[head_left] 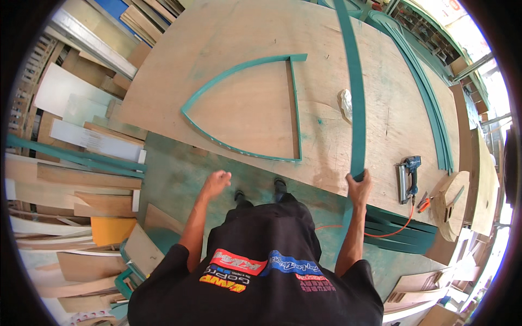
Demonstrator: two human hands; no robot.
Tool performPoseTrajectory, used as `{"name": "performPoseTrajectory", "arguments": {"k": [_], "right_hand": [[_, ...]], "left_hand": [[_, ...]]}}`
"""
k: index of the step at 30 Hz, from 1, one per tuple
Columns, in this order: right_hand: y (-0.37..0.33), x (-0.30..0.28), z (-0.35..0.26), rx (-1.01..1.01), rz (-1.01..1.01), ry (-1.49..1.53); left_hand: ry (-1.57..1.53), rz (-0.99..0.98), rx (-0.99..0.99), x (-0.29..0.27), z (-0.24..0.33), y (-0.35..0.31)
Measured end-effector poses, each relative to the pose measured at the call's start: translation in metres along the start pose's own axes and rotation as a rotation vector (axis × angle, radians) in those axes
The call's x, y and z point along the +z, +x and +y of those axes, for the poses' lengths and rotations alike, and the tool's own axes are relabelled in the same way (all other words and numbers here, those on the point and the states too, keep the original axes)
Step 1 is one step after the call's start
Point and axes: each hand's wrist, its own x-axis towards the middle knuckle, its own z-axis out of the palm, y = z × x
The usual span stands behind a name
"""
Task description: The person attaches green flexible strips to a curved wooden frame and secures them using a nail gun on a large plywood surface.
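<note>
My right hand [360,188] grips a long, flat, green-painted strip [356,92] near the table's front edge. The strip runs away from me across the tabletop and out of the top of the view; its near end passes below my hand. My left hand [217,183] hangs in front of the table, its fingers loosely curled with nothing in them. Left of the strip, a green frame [296,108] lies on the plywood table [239,27], made of two curved sides meeting in a point and a straight crosspiece. A crumpled whitish piece [346,105] lies beside the strip.
A nail gun [410,178] with an orange hose [399,231] lies at the table's right, near an orange-handled tool [423,205] and a rounded wooden board [453,204]. Several green strips [427,92] lie along the right side. Boards [89,176] are stacked at left.
</note>
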Motion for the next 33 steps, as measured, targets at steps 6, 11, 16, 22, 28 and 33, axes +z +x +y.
{"name": "performPoseTrajectory", "arguments": {"k": [6, 11, 16, 22, 28, 33], "right_hand": [[-0.065, 0.007, -0.062, -0.102, -0.288, 0.095], [-0.097, 0.010, -0.064, -0.408, -0.445, -0.043], [-0.113, 0.000, -0.049, -0.605, -0.627, -0.176], [-0.091, -0.007, -0.024, -0.669, -0.728, -0.377], [-0.091, -0.003, 0.020, -0.586, -0.896, -0.448], [-0.130, -0.002, 0.037, -0.479, -1.057, -0.488]], "left_hand": [[-0.391, 0.284, 0.249, -0.023, 0.071, 0.000], [-0.697, 0.679, 0.253, -0.070, 0.076, 0.016], [-1.438, 0.835, 0.268, -0.133, 0.045, 0.017], [-1.260, 0.894, 0.041, -0.125, -0.005, 0.056], [-0.490, 0.893, -0.007, -0.081, -0.010, 0.112], [-0.262, 0.643, -0.225, -0.091, 0.004, 0.112]]}}
